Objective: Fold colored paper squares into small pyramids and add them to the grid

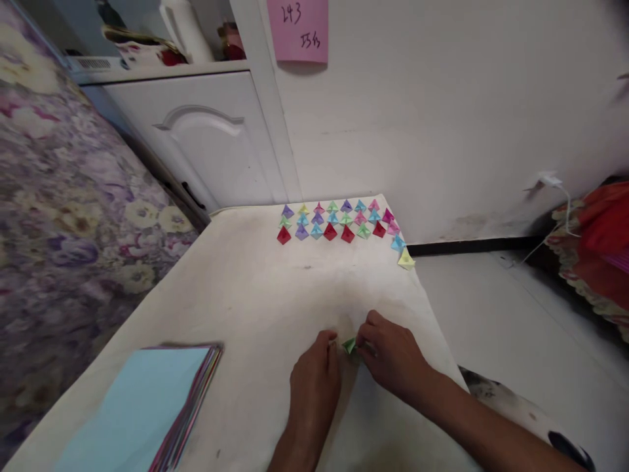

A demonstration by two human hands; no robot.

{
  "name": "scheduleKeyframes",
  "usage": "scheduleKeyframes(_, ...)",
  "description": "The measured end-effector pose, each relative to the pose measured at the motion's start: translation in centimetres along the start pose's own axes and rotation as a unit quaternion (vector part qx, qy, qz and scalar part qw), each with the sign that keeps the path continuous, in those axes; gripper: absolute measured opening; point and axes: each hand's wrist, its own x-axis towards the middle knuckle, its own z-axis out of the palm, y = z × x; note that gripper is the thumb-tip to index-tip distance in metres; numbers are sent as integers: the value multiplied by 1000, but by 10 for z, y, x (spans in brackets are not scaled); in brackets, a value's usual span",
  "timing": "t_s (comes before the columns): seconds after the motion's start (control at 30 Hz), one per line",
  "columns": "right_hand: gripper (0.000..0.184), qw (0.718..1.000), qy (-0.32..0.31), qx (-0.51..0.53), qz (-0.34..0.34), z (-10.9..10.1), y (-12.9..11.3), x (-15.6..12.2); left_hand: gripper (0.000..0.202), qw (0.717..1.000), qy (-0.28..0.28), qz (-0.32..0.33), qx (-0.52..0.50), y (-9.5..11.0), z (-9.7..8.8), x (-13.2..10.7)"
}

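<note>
A small folded green paper piece [349, 345] is held just above the white tabletop, or resting on it; I cannot tell which. Its right side is pinched by the fingertips of my right hand [390, 354]. Just left of the paper is my left hand [314, 380], with thumb and fingers pressed together. A narrow gap shows between those fingertips and the green paper. Whether the left fingers hold anything is too small to make out. Toward the far edge, several folded paper pieces in many colours stand in rows, among them a red one [284, 235] and a yellow one [406, 259].
A stack of coloured paper, light blue on top [142, 400], lies at the near left of the white table [246, 282]. Behind stand a white cabinet [196, 137] and a wall bearing a pink note [299, 33]. A floral curtain [73, 216] hangs along the left side.
</note>
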Motion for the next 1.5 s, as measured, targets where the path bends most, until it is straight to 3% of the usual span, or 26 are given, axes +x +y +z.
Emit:
scheduleKeyframes(0.4,6,998,58,0,17,6,1,4,27,1000,-4,3,1,0,-1,-1)
scheduleKeyframes(0.57,3,997,43,58,39,-1,9,7,26,1000,-1,15,-11,-2,1,-2)
scheduleKeyframes(0.87,11,991,44,126,-1,-12,25,13,25,1000,-8,12,-23,0,-1,-2)
scheduleKeyframes(1.27,4,999,42,3,-7,1,7,7,27,996,5,27,-79,-2,9,1)
scheduleKeyframes(1.5,9,999,30,-5,-28,3,5,8,29,994,11,31,-100,-2,10,1)
